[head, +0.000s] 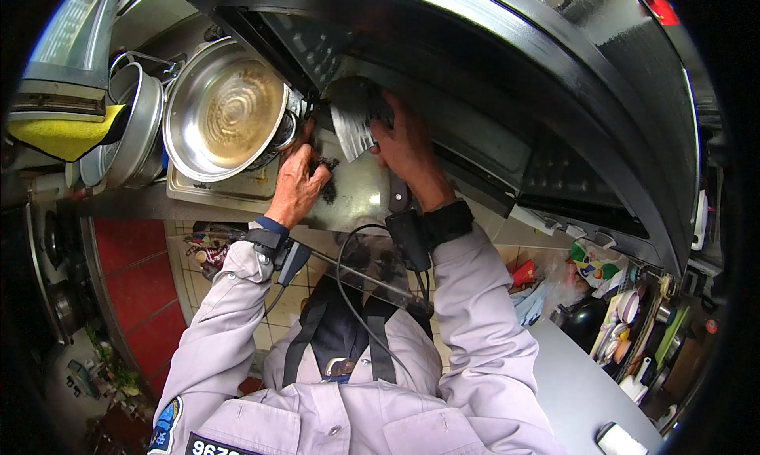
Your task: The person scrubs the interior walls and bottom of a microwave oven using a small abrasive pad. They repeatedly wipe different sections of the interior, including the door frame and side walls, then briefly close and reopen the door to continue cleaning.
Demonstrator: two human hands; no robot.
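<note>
My right hand [409,152] is closed around a broad, shiny metal blade-like tool [351,125] with a streaked surface. A dark riveted handle [399,195] sticks out below the palm; my hand hides where it joins. The tool is under the dark range hood [475,87], above a greasy metal surface [356,188]. My left hand [295,185] is beside the loop handle [286,130] of a large steel pan [231,111], its thumb apart over black residue [328,185]. Some left fingers are hidden, so contact with the pan is unclear.
Metal pots [127,128] stand left of the pan, below a yellow cloth [68,131]. The hood's edge arches over both hands. Cables [344,277] run from my wrist straps. A grey table [570,372] and a crowded dish rack [629,330] are at the right.
</note>
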